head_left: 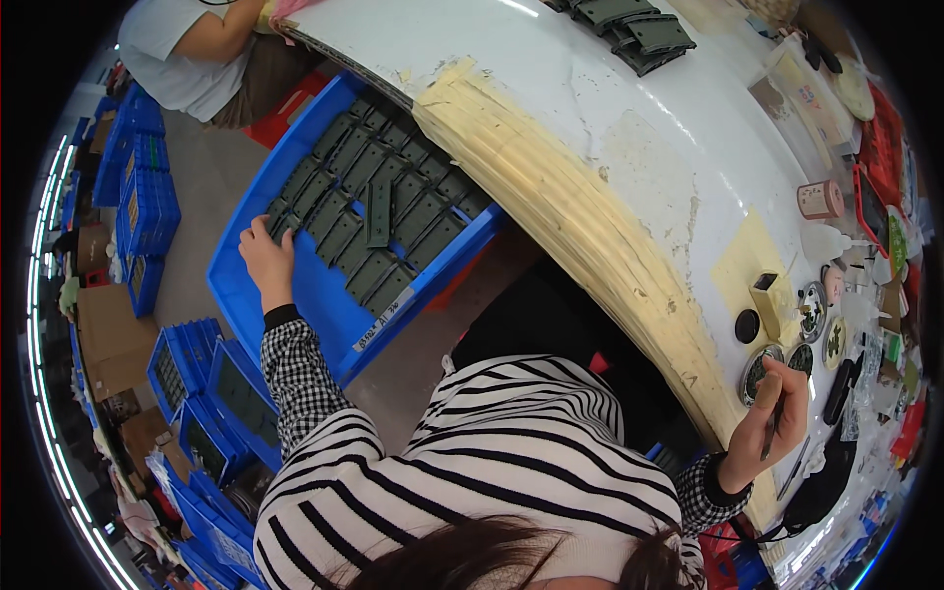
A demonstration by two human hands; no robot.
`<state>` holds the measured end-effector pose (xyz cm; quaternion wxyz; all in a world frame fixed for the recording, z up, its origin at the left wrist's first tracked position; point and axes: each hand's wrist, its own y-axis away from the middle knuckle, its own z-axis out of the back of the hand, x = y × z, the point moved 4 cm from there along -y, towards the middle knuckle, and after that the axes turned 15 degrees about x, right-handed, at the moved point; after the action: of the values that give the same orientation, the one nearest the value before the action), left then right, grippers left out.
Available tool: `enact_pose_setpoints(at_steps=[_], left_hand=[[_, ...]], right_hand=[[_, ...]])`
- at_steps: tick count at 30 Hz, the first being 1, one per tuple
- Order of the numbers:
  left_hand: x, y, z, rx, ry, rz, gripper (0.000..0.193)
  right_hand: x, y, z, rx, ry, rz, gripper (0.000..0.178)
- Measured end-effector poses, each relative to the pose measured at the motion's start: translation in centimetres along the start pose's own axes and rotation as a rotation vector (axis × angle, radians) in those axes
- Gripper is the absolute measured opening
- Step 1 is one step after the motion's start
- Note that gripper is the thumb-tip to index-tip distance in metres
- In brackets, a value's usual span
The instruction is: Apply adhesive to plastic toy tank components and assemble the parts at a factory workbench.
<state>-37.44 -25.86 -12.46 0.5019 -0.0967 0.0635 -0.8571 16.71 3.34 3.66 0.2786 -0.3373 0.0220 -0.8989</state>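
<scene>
My left hand (266, 258) reaches into the blue bin (241, 231), its thumb and fingers apart at the near end of a row of dark green flat parts (283, 211). Whether the fingertips touch that part I cannot make out. Many such parts lie in rows in the bin, and one dark green part (379, 213) lies crosswise on top. Over the right side of the table, my right hand (777, 418) is closed on a slim dark tool (772, 433) that looks like tweezers. Just beyond it stands a round dish (755, 379) of small dark pieces, partly hidden by the fingers.
The white table (629, 108) has a taped tan edge (560, 197). More green parts (639, 34) are stacked at its far side. A small yellow block (772, 305), a black round cap (747, 325) and a pink jar (820, 200) stand right. Blue crates (236, 393) crowd the left floor; another person (192, 59) sits far left.
</scene>
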Motion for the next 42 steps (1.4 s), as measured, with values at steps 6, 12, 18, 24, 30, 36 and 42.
enact_pose_setpoints(at_steps=[6,12,18,24,30,36,42], left_hand=[[-13.2,0.7,3.4,0.441,0.557,-0.156,0.073],[-13.0,0.6,1.3,0.584,0.509,-0.208,0.077],[-14.4,0.0,0.8,0.44,0.453,-0.335,0.081],[-14.7,0.1,2.1,0.568,0.598,-0.187,0.08],[-17.0,0.5,10.9,0.627,1.882,-0.436,0.07],[-21.7,2.9,13.0,0.776,2.222,-0.803,0.059],[-24.7,4.0,11.7,0.899,2.45,-0.869,0.056]], right_hand=[[0.9,0.1,-0.3,0.011,0.006,-0.006,0.015],[0.4,0.7,0.2,-0.01,0.0,-0.019,0.014],[0.6,0.6,0.0,-0.001,0.004,-0.026,0.012],[0.9,0.8,0.3,-0.014,0.012,-0.014,0.012],[0.5,0.8,0.1,-0.026,-0.004,-0.033,0.012],[1.4,0.6,-0.1,-0.018,-0.022,0.012,0.007],[1.3,1.0,0.4,-0.022,-0.004,-0.005,0.005]])
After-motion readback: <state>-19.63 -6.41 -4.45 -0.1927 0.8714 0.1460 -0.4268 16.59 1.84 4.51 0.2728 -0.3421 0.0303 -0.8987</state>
